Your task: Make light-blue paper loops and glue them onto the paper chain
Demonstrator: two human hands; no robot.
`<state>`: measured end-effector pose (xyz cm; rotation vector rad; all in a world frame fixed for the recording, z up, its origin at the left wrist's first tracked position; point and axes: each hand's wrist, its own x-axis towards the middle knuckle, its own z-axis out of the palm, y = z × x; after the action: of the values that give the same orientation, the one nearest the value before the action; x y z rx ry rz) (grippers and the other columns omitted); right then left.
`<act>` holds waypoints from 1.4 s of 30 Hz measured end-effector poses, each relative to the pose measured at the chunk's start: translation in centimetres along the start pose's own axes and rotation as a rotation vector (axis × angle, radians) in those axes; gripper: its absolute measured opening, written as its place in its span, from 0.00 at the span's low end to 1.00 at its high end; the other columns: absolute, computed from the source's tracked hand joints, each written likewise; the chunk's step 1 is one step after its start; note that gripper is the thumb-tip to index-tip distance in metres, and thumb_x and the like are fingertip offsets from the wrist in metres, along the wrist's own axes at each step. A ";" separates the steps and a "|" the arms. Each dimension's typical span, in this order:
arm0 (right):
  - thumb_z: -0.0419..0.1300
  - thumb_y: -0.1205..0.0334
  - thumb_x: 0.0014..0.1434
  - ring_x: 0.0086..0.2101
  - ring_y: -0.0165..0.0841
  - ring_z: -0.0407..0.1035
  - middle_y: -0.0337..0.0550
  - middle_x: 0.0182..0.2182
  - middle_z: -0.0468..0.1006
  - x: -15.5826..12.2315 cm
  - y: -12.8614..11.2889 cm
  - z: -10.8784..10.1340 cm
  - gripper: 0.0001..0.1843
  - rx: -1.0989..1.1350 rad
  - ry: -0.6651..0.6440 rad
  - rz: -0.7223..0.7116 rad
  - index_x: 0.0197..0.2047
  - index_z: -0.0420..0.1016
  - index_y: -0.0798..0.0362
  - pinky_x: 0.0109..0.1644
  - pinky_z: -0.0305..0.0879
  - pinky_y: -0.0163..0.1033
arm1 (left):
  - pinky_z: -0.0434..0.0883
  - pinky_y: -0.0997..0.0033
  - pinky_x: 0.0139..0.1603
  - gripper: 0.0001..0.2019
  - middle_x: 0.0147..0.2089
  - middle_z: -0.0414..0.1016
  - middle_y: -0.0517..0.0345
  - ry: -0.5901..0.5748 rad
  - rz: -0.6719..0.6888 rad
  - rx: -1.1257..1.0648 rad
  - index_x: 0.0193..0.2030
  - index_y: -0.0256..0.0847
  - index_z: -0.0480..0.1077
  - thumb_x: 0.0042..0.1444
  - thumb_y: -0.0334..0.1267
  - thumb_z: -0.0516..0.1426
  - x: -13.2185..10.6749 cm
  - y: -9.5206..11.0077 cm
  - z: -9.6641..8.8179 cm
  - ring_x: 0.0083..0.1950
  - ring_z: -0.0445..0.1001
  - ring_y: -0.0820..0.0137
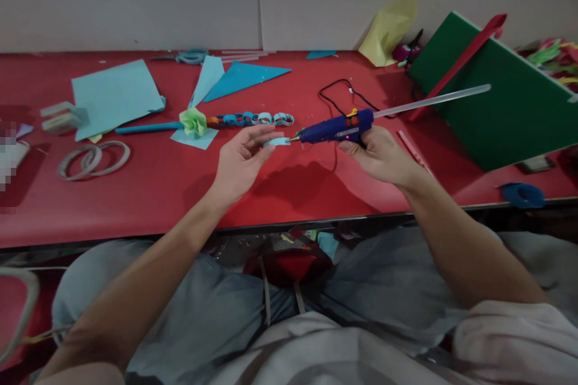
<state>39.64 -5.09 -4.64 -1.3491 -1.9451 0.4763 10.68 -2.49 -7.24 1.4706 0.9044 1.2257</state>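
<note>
Between the thumb and fingers of my left hand (241,156) is a small light-blue paper strip (277,141). My right hand (382,153) grips a dark-blue hot glue gun (334,127), a long clear glue stick (433,100) jutting from its back. The gun's metal nozzle is at the right end of the strip; whether they touch, I cannot tell. Just behind my left hand lies a paper chain (253,118) of blue and pale links. It runs from a green paper flower (193,121) and a blue paper stick (147,127).
Light-blue paper (117,96), a blue paper triangle (246,80) and scissors (192,56) lie toward the back of the red table (180,204). Tape rolls (79,161) are at left. A green board (478,90) leans at right, near a blue roll (524,195) by the edge.
</note>
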 end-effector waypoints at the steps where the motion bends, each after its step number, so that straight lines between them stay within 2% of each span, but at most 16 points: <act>1: 0.60 0.25 0.62 0.24 0.34 0.61 0.40 0.21 0.68 0.0 0.0 -0.1 0.34 0.009 -0.001 0.001 0.25 0.71 0.48 0.31 0.62 0.43 | 0.78 0.55 0.64 0.19 0.54 0.86 0.48 0.004 -0.001 0.005 0.54 0.43 0.78 0.58 0.44 0.71 0.0 0.0 0.0 0.62 0.81 0.56; 5: 0.58 0.25 0.63 0.34 0.41 0.75 0.46 0.31 0.82 0.1 -0.3 -0.3 0.33 0.098 -0.031 -0.006 0.36 0.82 0.49 0.39 0.71 0.46 | 0.77 0.54 0.65 0.19 0.54 0.86 0.48 0.018 -0.010 0.020 0.53 0.44 0.78 0.58 0.45 0.72 0.0 0.0 0.0 0.63 0.81 0.56; 8: 0.60 0.26 0.63 0.40 0.45 0.79 0.49 0.38 0.86 0.1 -0.6 -0.3 0.32 0.165 -0.042 0.005 0.39 0.84 0.49 0.46 0.74 0.49 | 0.77 0.54 0.65 0.19 0.54 0.86 0.48 0.020 -0.017 0.020 0.53 0.44 0.78 0.57 0.45 0.72 0.1 0.0 0.0 0.63 0.81 0.56; 17: 0.59 0.33 0.68 0.38 0.42 0.78 0.47 0.37 0.85 -0.1 -0.6 -0.6 0.28 0.098 -0.037 -0.026 0.40 0.84 0.49 0.46 0.74 0.47 | 0.77 0.53 0.65 0.17 0.53 0.86 0.50 0.004 0.020 0.019 0.52 0.44 0.78 0.58 0.43 0.71 0.0 0.0 0.0 0.62 0.82 0.56; 23: 0.61 0.34 0.66 0.37 0.42 0.76 0.47 0.35 0.84 -0.1 -0.3 -0.4 0.26 0.089 -0.029 -0.025 0.40 0.83 0.49 0.43 0.74 0.47 | 0.77 0.53 0.66 0.17 0.53 0.86 0.50 0.022 -0.002 0.027 0.51 0.44 0.78 0.58 0.43 0.71 -0.1 0.2 0.1 0.62 0.81 0.56; 28: 0.57 0.31 0.67 0.33 0.40 0.72 0.46 0.31 0.80 -0.1 -0.3 -0.6 0.29 0.023 -0.003 -0.025 0.38 0.81 0.49 0.39 0.69 0.45 | 0.77 0.54 0.66 0.16 0.54 0.86 0.49 0.006 0.015 0.029 0.52 0.44 0.78 0.59 0.43 0.71 0.0 0.0 0.0 0.63 0.81 0.56; 34: 0.56 0.34 0.70 0.27 0.35 0.64 0.42 0.25 0.73 -0.2 0.6 -0.6 0.29 -0.069 -0.015 -0.088 0.31 0.77 0.50 0.32 0.62 0.42 | 0.79 0.53 0.64 0.18 0.54 0.86 0.48 -0.016 0.090 0.089 0.54 0.43 0.76 0.60 0.46 0.70 0.1 -0.7 -0.2 0.62 0.82 0.56; 38: 0.56 0.35 0.70 0.30 0.38 0.70 0.44 0.27 0.77 -0.2 0.6 -0.6 0.28 -0.059 -0.013 -0.112 0.35 0.79 0.52 0.35 0.67 0.43 | 0.80 0.53 0.63 0.18 0.54 0.86 0.48 -0.030 0.135 0.102 0.54 0.44 0.76 0.61 0.47 0.69 0.2 -1.0 -0.3 0.61 0.83 0.56; 42: 0.57 0.33 0.70 0.35 0.40 0.76 0.47 0.34 0.84 -0.1 -0.4 -0.8 0.29 0.037 -0.037 -0.111 0.40 0.82 0.51 0.40 0.72 0.44 | 0.80 0.52 0.64 0.18 0.54 0.86 0.49 -0.041 0.142 0.101 0.54 0.44 0.77 0.62 0.48 0.69 0.2 -1.0 -0.3 0.61 0.83 0.57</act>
<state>39.98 -5.39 -3.92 -1.2101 -2.0190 0.4839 10.47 -1.95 -8.15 1.6580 0.8566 1.2627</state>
